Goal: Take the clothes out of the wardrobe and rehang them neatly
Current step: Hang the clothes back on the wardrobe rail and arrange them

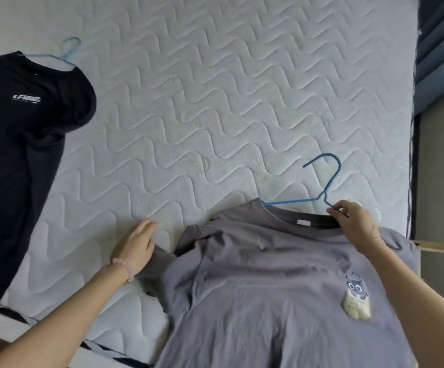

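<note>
Grey cat-print T-shirt [255, 288] lies flat; right hand [353, 221] pinches blue hanger [331, 179].

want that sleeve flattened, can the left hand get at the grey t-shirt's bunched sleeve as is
Probably yes: the left hand rests open on the white quilted mattress beside the bunched sleeve of the grey t-shirt, with nothing between them.

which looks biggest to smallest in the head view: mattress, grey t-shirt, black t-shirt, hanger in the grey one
mattress
grey t-shirt, black t-shirt: unsure, both run off frame, grey is nearer
hanger
</note>
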Demonstrator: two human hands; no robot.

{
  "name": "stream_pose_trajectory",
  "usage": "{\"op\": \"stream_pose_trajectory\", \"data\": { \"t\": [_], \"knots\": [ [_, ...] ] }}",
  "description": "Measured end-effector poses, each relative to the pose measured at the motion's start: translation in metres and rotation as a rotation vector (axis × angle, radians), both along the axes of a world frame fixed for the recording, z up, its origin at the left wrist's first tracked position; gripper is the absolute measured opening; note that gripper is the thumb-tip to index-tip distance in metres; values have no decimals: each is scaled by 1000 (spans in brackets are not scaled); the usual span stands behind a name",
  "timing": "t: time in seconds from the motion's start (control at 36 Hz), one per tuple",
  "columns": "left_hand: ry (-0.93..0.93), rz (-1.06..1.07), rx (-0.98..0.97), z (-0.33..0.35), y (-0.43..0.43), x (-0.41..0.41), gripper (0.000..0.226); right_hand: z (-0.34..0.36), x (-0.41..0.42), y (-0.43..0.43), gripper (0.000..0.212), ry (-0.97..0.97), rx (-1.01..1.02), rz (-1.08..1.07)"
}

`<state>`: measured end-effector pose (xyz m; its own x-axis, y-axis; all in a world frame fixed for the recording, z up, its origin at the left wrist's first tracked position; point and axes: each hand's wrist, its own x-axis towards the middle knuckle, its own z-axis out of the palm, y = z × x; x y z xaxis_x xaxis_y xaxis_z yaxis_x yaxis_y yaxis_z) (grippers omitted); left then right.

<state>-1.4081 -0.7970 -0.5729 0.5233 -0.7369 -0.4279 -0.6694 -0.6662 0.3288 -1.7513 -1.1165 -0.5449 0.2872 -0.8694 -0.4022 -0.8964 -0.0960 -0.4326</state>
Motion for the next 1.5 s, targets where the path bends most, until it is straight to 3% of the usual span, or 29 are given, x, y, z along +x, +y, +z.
{"op": "stream_pose_trajectory", "data": {
  "t": [0.06,0.31,0.42,0.58,0.75,0.94,1.08,1.25,1.42,1.5],
  "knots": [
    [-4,-4,8,19,4,2,42,29,2,8,7,-40,16,19],
    [-11,16,-2,123,66,26,43,176,29,71,33,-253,-57,-118],
    [9,46,-17,164,114,47,43,228,66,115,14,-260,-99,-83],
    [10,153,-90,207,204,79,38,302,153,186,20,-338,-184,-16],
    [129,246,-142,218,330,106,30,353,247,285,9,-451,-245,29],
    [163,361,-162,215,472,137,26,353,334,409,16,-575,-157,12],
    [181,440,-193,222,516,168,25,337,364,459,19,-619,-121,-83],
    [210,507,-233,226,516,217,24,324,381,475,13,-629,-77,-230],
    [218,431,-240,234,461,298,24,319,410,461,12,-591,-96,-290],
    [138,347,-225,238,422,346,26,305,432,443,14,-523,-105,-307]
  ]
}}
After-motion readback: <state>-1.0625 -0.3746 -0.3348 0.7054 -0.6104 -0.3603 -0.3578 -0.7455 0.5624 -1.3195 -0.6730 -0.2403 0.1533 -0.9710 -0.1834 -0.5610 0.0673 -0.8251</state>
